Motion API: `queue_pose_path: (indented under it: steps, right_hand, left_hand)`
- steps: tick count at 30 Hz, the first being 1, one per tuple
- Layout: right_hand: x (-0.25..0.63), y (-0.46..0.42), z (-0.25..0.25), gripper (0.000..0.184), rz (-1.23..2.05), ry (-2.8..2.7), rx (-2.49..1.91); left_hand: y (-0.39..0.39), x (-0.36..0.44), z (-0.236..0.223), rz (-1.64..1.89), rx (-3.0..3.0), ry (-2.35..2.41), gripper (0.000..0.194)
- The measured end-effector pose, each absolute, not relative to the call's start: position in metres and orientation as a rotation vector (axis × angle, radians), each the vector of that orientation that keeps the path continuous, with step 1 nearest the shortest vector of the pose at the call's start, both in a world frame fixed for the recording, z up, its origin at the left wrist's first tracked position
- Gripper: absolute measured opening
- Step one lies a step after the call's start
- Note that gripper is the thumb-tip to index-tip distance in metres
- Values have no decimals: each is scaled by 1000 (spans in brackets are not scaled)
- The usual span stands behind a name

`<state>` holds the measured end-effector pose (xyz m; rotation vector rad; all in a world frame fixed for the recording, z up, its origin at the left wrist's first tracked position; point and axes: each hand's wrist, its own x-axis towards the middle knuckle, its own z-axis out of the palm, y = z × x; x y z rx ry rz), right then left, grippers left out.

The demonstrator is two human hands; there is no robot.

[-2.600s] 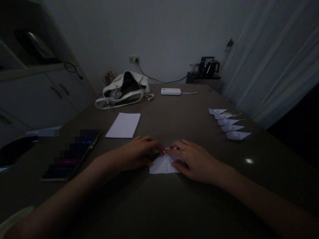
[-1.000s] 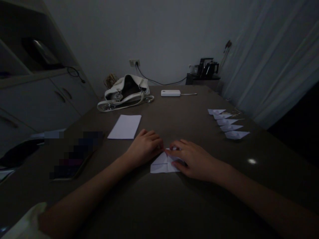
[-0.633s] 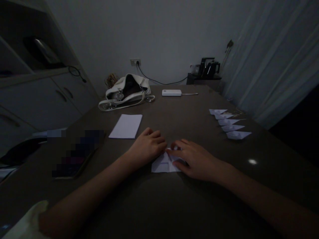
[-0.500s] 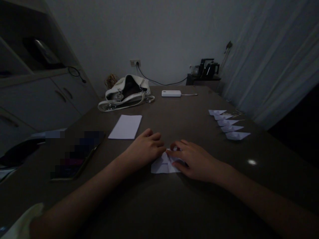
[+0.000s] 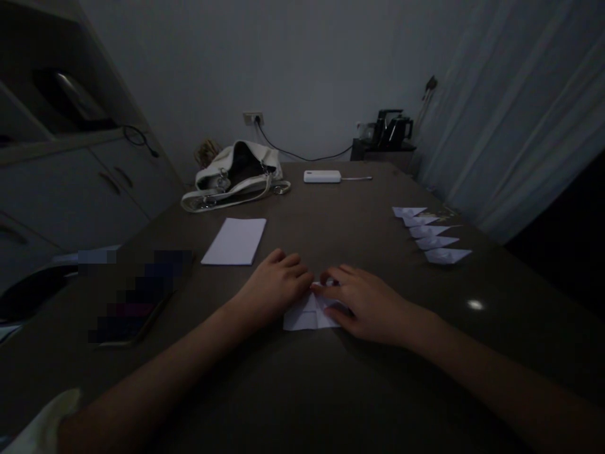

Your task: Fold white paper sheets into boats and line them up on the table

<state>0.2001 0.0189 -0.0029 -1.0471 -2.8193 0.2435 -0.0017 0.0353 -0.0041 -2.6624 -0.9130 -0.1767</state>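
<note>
A small white folded paper [image 5: 308, 315] lies flat on the dark table [image 5: 302, 391] in front of me. My left hand [image 5: 274, 285] rests on its upper left part, fingers curled and pressing down. On the paper's right side my right hand [image 5: 366, 301] lies with its fingertips pressed at the top fold, where both hands meet. Much of the paper is hidden under the hands.
A stack of white sheets [image 5: 235, 241] lies behind my left hand. Several folded paper boats [image 5: 431, 237] line up at the right. A phone [image 5: 132, 302] sits at the left, a white handbag [image 5: 235, 176] and a white power bank [image 5: 322, 176] further back.
My left hand has slid slightly up and over the paper's left side, its fingers more curled. The right hand has barely moved.
</note>
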Motion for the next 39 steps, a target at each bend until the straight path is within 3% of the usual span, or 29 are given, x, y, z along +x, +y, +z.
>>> queue_pose_path:
  steps: [9,16,22,27,33,39]
  right_hand:
    - [202,20,-4,35,243,-2811,-1032]
    - [202,19,-3,38,261,-2814,-1033]
    - [201,18,-6,39,252,-2770,-1077]
    - [205,22,-8,50,97,-2607,-1337]
    - [207,27,-13,27,173,-2420,-1548]
    - [203,29,-16,23,419,-2245,-1629]
  left_hand:
    - [33,-11,7,-6,-2877,-921,8]
    - [31,-30,15,173,-3013,-1305,7]
    - [36,-32,9,-169,-3225,-1201,10]
    - [39,-26,-5,-280,-3216,-1062,16]
    - [29,-19,-1,-252,-3173,-999,23]
    - [22,-13,1,-224,-3154,-915,23]
